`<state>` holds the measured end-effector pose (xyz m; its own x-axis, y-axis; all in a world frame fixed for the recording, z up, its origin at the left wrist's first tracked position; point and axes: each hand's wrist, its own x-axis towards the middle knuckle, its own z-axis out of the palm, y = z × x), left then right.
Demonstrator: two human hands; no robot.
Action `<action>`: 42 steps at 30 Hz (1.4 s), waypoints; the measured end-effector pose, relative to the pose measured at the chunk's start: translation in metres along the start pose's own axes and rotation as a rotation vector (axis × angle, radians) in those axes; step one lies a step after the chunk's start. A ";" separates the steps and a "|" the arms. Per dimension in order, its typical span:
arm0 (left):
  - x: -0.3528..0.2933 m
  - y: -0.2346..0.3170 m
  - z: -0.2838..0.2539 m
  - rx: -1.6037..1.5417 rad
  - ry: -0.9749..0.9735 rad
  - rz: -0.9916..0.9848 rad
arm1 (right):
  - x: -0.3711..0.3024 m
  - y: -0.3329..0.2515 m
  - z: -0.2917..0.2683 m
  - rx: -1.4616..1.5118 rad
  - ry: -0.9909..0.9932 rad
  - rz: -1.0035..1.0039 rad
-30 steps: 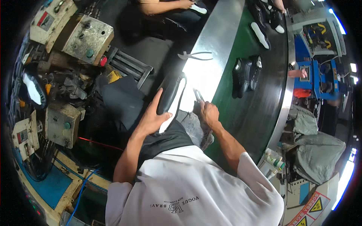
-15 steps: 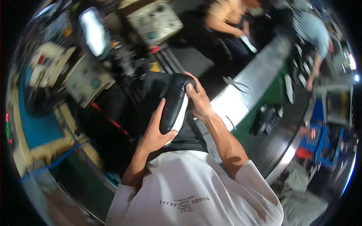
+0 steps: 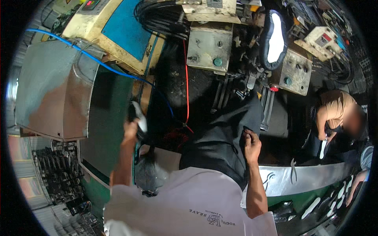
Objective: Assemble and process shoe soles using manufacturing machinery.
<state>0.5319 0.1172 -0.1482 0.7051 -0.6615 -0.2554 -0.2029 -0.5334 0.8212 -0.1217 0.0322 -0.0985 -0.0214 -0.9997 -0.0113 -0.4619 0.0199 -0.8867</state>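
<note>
My left hand [image 3: 130, 128] is stretched out to the left, closed around a black shoe upper [image 3: 132, 110] with a white underside [image 3: 139, 117]. The upper is held over the green surface beside the yellow-framed machine. My right hand [image 3: 252, 146] rests by my dark trousers [image 3: 220, 141] at the right thigh. Its fingers are curled in, and nothing shows in them. Ahead of me, another black upper with a white sole face [image 3: 275, 39] is mounted on the machine.
A metal cabinet [image 3: 51, 94] stands at the left, with a blue hose [image 3: 106, 63] crossing in front. Control boxes [image 3: 208, 49] are ahead. Pliers [image 3: 293, 171] lie on the metal ledge [image 3: 315, 177] at the right. Beyond it, a co-worker [image 3: 334, 112] holds a white shoe-shaped piece [image 3: 323, 149].
My view has turned left. The shoe upper, earlier in both hands over my lap, is now in my left hand alone, out to the left. My right hand has let go.
</note>
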 end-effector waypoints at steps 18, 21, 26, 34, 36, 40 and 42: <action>0.003 0.296 0.347 -0.035 -0.846 0.743 | -0.012 0.009 0.011 0.190 0.242 0.194; -0.040 0.410 0.429 -0.351 -0.962 0.461 | -0.015 0.013 0.003 0.199 0.267 0.214; -0.089 0.527 0.481 -0.752 -1.356 0.099 | -0.016 0.018 0.001 0.207 0.298 0.181; -0.153 0.520 0.417 -0.560 -1.089 0.561 | -0.009 0.029 -0.013 0.632 0.233 0.381; -0.176 0.507 0.378 -0.247 -0.830 1.070 | 0.016 0.018 -0.037 0.322 0.257 0.159; -0.239 0.473 0.337 -0.006 -0.758 1.242 | 0.073 -0.092 -0.114 0.709 0.351 -0.100; -0.256 0.448 0.317 0.053 -0.788 1.292 | 0.093 -0.128 -0.131 0.907 0.262 -0.250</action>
<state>0.0453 -0.1198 0.1230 -0.5007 -0.7721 0.3915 -0.4153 0.6110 0.6740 -0.1804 -0.0615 0.0743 -0.2626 -0.9367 0.2315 0.3759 -0.3203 -0.8696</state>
